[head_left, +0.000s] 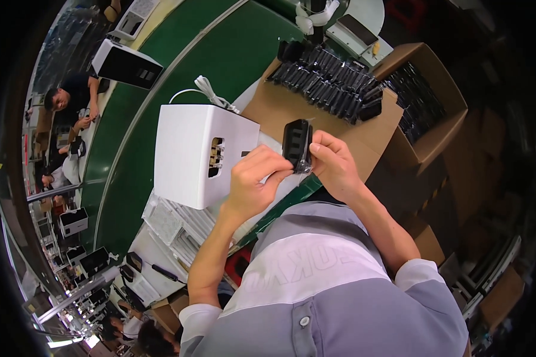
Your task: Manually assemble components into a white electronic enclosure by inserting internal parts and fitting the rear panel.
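Note:
In front of my body, both hands hold a small black plastic part (295, 143) with rectangular recesses in its face and what looks like clear film at its lower end. My left hand (255, 181) is closed, thumb and fingers pinching the lower left edge. On the other side my right hand (337, 162) grips the right edge, its thumb against it. Just left of my left hand stands a white box-shaped casing (187, 152), with an opening in its side showing gold-coloured metal terminals (215, 157).
Behind the hands, several wrapped black parts (327, 80) lie on a cardboard sheet (274, 110). An open carton (426, 143) holds more at right. A white cable (211, 92) lies behind the casing. White slatted pieces (181, 229) lie nearer. A green conveyor (122, 160) curves leftward; a person (77, 98) sits beyond.

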The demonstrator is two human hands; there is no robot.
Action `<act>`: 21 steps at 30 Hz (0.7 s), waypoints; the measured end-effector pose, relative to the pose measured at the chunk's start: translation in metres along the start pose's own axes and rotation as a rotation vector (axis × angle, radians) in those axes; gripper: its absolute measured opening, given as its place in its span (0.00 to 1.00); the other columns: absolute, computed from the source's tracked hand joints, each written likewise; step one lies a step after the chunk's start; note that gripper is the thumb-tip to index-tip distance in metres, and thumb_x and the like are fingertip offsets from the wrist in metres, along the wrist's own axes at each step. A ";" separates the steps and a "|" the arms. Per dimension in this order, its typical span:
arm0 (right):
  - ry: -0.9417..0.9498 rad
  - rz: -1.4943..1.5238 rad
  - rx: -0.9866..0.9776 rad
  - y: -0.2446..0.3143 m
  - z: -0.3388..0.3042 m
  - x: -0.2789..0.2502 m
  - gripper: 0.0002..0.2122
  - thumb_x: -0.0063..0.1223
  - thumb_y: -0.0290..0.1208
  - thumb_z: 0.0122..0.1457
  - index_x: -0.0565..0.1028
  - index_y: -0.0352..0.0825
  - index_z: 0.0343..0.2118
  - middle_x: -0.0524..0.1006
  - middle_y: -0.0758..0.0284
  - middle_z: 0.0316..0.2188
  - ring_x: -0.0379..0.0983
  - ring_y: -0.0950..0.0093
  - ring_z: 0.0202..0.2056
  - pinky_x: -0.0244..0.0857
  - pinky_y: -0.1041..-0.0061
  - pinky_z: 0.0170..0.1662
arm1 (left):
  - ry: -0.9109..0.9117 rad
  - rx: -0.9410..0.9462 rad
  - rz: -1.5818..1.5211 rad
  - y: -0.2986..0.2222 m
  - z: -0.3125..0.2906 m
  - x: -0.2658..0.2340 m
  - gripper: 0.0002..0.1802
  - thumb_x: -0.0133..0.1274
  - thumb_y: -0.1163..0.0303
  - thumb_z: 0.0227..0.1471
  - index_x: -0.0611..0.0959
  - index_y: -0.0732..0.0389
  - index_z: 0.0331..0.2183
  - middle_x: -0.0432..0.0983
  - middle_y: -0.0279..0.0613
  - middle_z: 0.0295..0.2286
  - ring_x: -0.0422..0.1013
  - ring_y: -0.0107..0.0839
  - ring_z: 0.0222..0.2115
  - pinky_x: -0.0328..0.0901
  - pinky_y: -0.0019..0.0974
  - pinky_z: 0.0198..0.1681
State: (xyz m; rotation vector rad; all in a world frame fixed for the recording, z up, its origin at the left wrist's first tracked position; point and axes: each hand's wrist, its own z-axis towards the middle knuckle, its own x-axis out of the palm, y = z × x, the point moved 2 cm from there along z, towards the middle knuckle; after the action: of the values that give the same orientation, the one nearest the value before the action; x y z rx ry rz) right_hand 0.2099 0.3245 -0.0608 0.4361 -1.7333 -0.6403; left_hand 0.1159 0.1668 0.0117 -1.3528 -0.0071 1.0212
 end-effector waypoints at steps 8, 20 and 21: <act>-0.109 -0.115 0.120 0.006 -0.001 -0.082 0.06 0.50 0.31 0.62 0.75 0.33 0.35 0.75 0.72 0.27 0.73 0.80 0.28 0.68 0.75 0.33 | 0.007 -0.334 -0.523 0.030 -0.021 -0.030 0.05 0.61 0.87 0.46 0.83 0.68 0.28 0.77 0.41 0.28 0.70 0.25 0.27 0.64 0.29 0.31; -0.256 -0.898 -0.064 -0.001 0.015 -0.032 0.13 0.56 0.32 0.62 0.78 0.28 0.43 0.80 0.65 0.35 0.76 0.76 0.37 0.70 0.73 0.42 | -0.173 -0.444 -1.157 0.038 -0.049 -0.014 0.04 0.63 0.77 0.52 0.83 0.65 0.32 0.78 0.42 0.32 0.73 0.27 0.29 0.69 0.31 0.34; -0.116 -0.642 -0.091 0.007 0.016 -0.006 0.13 0.56 0.32 0.63 0.77 0.27 0.44 0.80 0.66 0.36 0.76 0.77 0.39 0.70 0.74 0.44 | -0.179 -0.455 -1.202 0.038 -0.051 -0.012 0.04 0.63 0.76 0.53 0.83 0.64 0.33 0.78 0.41 0.32 0.73 0.27 0.30 0.69 0.31 0.35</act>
State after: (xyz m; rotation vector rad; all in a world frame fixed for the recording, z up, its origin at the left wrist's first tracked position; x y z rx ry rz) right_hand 0.1965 0.3366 -0.0640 0.9205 -1.6573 -1.2148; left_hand 0.1137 0.1144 -0.0268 -1.3105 -1.1079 0.0881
